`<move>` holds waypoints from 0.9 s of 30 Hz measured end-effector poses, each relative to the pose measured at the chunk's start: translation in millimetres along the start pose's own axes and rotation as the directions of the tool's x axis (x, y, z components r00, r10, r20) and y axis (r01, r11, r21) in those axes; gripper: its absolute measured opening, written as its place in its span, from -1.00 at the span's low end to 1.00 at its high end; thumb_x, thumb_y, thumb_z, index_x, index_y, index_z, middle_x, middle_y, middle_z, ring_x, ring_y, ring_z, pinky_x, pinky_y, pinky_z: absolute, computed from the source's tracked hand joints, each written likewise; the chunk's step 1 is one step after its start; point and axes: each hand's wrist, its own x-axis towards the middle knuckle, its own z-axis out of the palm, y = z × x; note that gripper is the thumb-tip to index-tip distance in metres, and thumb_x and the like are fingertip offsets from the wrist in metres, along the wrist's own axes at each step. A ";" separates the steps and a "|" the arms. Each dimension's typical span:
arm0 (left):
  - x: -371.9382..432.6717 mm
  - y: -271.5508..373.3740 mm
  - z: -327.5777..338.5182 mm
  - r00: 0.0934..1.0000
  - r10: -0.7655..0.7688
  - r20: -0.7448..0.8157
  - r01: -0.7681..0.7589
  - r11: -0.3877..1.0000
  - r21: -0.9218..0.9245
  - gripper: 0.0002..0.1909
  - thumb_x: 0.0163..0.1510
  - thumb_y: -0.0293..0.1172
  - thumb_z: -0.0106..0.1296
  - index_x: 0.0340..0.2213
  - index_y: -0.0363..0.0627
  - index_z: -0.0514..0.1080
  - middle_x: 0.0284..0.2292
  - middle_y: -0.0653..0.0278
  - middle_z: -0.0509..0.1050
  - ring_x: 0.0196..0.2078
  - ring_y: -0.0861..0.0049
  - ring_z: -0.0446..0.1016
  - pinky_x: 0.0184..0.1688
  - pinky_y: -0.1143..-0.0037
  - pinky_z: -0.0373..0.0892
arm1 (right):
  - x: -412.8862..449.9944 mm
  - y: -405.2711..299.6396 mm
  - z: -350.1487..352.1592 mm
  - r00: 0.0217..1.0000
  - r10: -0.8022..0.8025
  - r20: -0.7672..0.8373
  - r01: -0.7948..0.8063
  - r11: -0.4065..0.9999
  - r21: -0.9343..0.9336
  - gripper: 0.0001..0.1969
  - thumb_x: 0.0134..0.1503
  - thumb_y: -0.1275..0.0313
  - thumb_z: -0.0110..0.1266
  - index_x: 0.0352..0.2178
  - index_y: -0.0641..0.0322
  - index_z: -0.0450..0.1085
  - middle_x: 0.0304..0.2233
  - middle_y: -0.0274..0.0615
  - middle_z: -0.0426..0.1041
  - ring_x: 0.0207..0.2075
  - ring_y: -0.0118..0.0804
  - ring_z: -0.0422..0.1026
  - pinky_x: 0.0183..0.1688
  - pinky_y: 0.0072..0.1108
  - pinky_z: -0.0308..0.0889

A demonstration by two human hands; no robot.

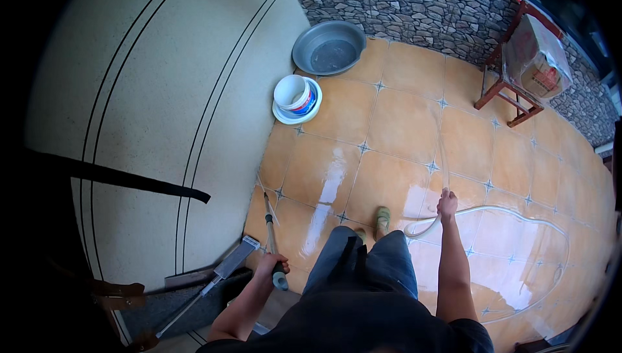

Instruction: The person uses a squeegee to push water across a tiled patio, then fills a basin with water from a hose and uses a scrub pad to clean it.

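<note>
My left hand (272,264) is closed around the dark grip of a long pole (270,231), whose far end reaches down to the tiles by the left wall; its head is not clearly visible. In my right hand (447,203) is a pale flexible hose (515,213), which loops over the floor to the right. From the hose's front end, what looks like a thin stream of water runs forward. Orange floor tiles (403,114) spread before me, wet and glossy around my feet and to the right.
A grey basin (333,51) and a white bucket (291,93) in a pale basin (315,105) stand along the left wall. A flat mop (237,258) leans at lower left. At upper right, a wooden chair (503,88) holds a wrapped cardboard box (539,61) near the stone-patterned wall (413,3).
</note>
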 end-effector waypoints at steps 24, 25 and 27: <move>94.3 335.5 -293.3 0.423 0.550 -0.720 -0.864 0.484 -0.138 -0.65 0.14 -0.23 -0.37 -0.08 -0.10 0.09 -0.13 0.03 0.33 -0.15 0.38 0.36 -0.20 0.50 0.37 | 115.6 -88.7 153.0 0.989 0.145 0.017 -0.146 0.987 0.073 -0.70 0.07 0.21 -0.23 -0.62 0.20 0.16 -0.84 -0.39 0.07 -0.86 -0.52 0.09 -0.84 -0.65 0.03; 110.0 342.3 -292.9 0.436 0.534 -0.725 -0.852 0.504 -0.141 -0.65 0.14 -0.23 -0.37 -0.08 -0.10 0.09 -0.13 0.03 0.33 -0.15 0.38 0.36 -0.20 0.50 0.37 | 119.3 -90.1 158.5 0.988 0.151 0.010 -0.152 0.987 0.049 -0.70 0.07 0.21 -0.23 -0.62 0.20 0.16 -0.84 -0.39 0.07 -0.86 -0.52 0.09 -0.84 -0.65 0.03; 126.5 360.0 -283.5 0.243 0.400 -0.884 -0.768 0.636 0.077 -0.65 0.14 -0.24 -0.36 -0.10 -0.18 0.06 -0.23 0.13 0.41 -0.33 0.48 0.42 -0.37 0.57 0.41 | 125.3 -95.0 172.4 0.982 0.181 -0.054 -0.177 0.982 0.065 -0.70 0.08 0.20 -0.23 -0.62 0.17 0.15 -0.83 -0.41 0.07 -0.86 -0.55 0.07 -0.85 -0.67 0.00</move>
